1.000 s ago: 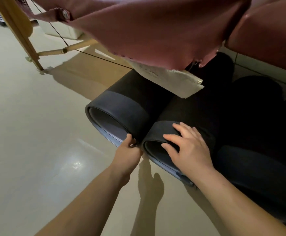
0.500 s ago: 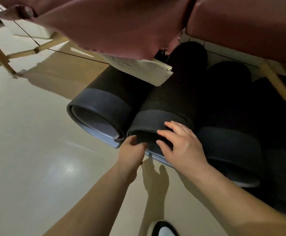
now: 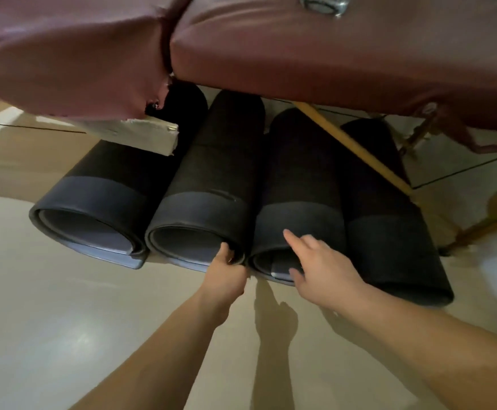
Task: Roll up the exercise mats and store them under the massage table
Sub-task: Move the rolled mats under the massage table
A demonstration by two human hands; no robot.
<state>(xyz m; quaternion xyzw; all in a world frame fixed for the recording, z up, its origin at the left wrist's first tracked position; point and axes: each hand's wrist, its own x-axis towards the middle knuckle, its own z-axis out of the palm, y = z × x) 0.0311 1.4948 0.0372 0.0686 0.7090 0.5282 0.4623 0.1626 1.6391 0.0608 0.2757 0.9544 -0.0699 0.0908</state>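
Gripping: my left hand [image 3: 226,272] pinches the open end rim of the second rolled mat [image 3: 209,202], fingers closed on its edge.
Right hand [image 3: 319,266]: I see it spread open, fingers apart, on the near end of the third rolled mat [image 3: 300,208], clamping nothing.
Mats: four dark rolls lie side by side on the floor [image 3: 49,321] under the massage table [image 3: 300,51], each touching its neighbour.
First rolled mat [image 3: 93,208]: beneath the table's left half.
Fourth rolled mat [image 3: 395,247]: beneath its right half, beside a wooden table leg [image 3: 356,149].
Ends: all protrude from under the table toward me.
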